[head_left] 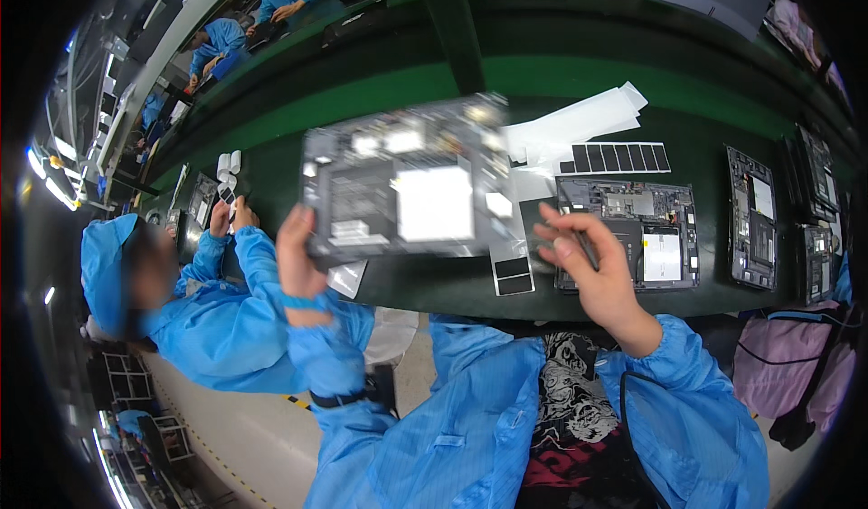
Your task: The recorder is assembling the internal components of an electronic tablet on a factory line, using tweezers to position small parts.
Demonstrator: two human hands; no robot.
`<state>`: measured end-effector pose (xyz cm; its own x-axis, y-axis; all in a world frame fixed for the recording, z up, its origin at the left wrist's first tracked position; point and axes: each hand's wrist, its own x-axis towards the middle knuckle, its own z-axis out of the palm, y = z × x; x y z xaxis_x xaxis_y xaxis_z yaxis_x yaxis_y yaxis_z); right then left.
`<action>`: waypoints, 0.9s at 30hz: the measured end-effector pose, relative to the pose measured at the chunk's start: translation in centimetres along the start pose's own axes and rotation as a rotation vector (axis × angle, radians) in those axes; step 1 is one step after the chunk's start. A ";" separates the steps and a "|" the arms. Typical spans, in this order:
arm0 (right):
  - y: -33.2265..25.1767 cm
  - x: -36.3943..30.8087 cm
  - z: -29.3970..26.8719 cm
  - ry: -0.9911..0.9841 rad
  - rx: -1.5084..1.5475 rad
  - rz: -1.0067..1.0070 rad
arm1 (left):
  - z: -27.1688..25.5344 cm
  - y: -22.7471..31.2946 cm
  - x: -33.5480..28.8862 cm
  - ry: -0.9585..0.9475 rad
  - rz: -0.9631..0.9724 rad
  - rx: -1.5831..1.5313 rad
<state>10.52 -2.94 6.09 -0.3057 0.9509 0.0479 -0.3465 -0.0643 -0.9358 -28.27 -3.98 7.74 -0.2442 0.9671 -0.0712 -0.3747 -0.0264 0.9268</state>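
Left hand (298, 260) lifts open tablet (407, 183); right hand (588, 260) hovers beside.

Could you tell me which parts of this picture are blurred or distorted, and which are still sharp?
In the head view, the open tablet chassis held up by the left hand is motion-blurred, with its pale patches smeared; the right hand is slightly soft; the second open tablet on the green work table looks sharper; fisheye distortion bends the table edge, and the corners fall off into black.
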 end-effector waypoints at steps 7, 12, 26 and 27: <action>-0.4 -3.2 -4.4 0.020 -0.210 0.007 | -15.1 5.0 21.7 0.177 -0.074 -0.096; -1.8 -7.2 -10.1 0.440 -0.459 -0.156 | -13.1 3.2 35.2 0.260 -0.078 0.172; -4.6 -8.9 -18.3 0.908 -0.845 -0.146 | -25.5 0.5 46.9 0.240 0.098 1.425; -5.6 -7.6 -19.1 0.944 -0.838 -0.136 | -26.9 1.9 47.2 0.309 0.030 1.791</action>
<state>31.70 -4.04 4.33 0.5565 0.8019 0.2175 0.4455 -0.0670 -0.8928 -64.56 34.79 -3.74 -0.4490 0.8894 0.0860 0.8887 0.4346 0.1464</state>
